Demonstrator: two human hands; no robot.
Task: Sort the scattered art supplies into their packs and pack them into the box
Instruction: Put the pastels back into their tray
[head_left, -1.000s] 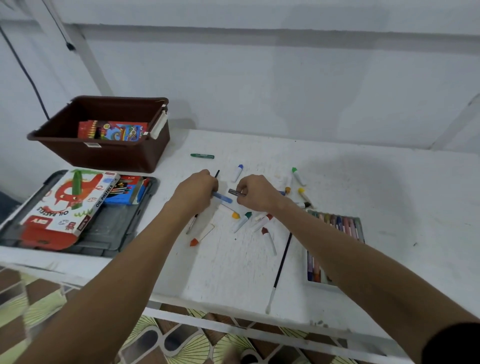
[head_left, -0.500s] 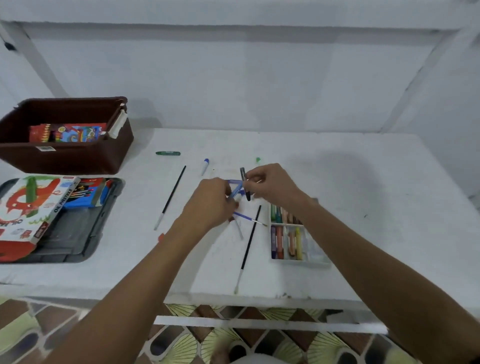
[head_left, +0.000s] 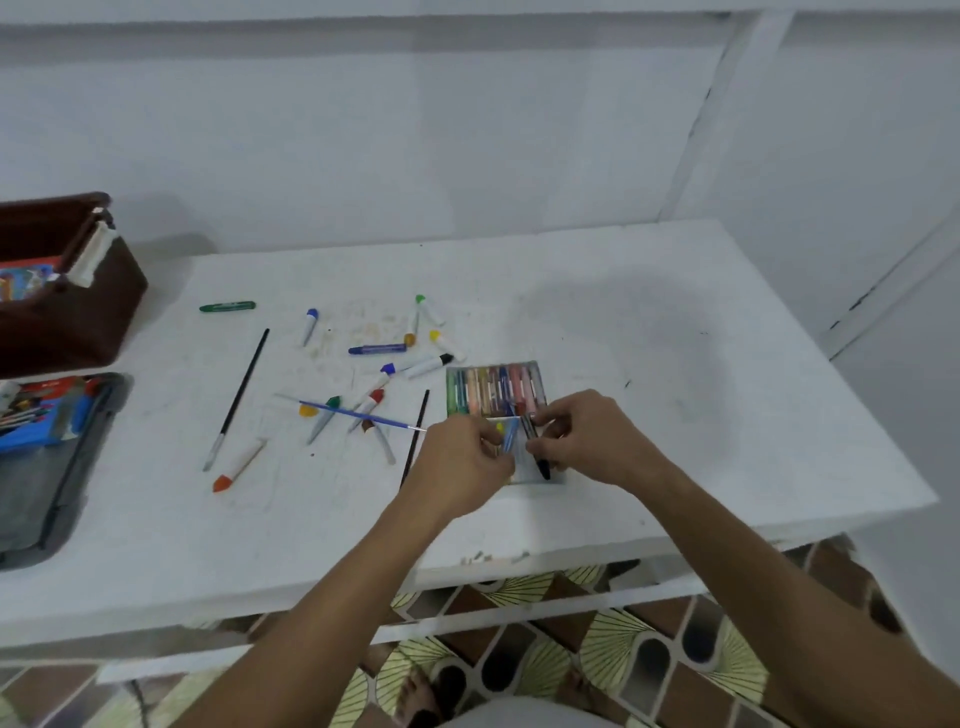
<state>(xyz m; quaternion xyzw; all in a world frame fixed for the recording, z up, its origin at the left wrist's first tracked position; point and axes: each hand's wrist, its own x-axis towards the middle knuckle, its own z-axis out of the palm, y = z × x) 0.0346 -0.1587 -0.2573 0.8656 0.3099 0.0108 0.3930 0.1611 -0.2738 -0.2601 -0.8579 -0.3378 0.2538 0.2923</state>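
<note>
Oil pastel tray (head_left: 496, 388) lies flat on the white table (head_left: 675, 364), far row filled with coloured sticks. Both hands sit over the tray's near row.

Left hand (head_left: 460, 460), fingers curled, pinches a light blue pastel (head_left: 510, 435) just above that near row. Right hand (head_left: 592, 441) pinches a black pastel (head_left: 535, 447), its tip slanted down toward the tray's near edge. A yellow stick (head_left: 500, 428) shows in the tray between the hands.

Left of the tray: scattered paint tubes with coloured caps, a blue-handled brush (head_left: 358, 414) lying across them, a dark brush (head_left: 415, 436) just beside the tray, a long black brush (head_left: 238, 397) further off, a blue crayon (head_left: 376, 349), an orange-tipped tube (head_left: 238, 466). Green crayon (head_left: 227, 306) far-left of the tray.

Well left of the tray: brown box (head_left: 67, 291) holding a colourful pack, and a grey lid (head_left: 57, 467) with a blue pack on it.
</note>
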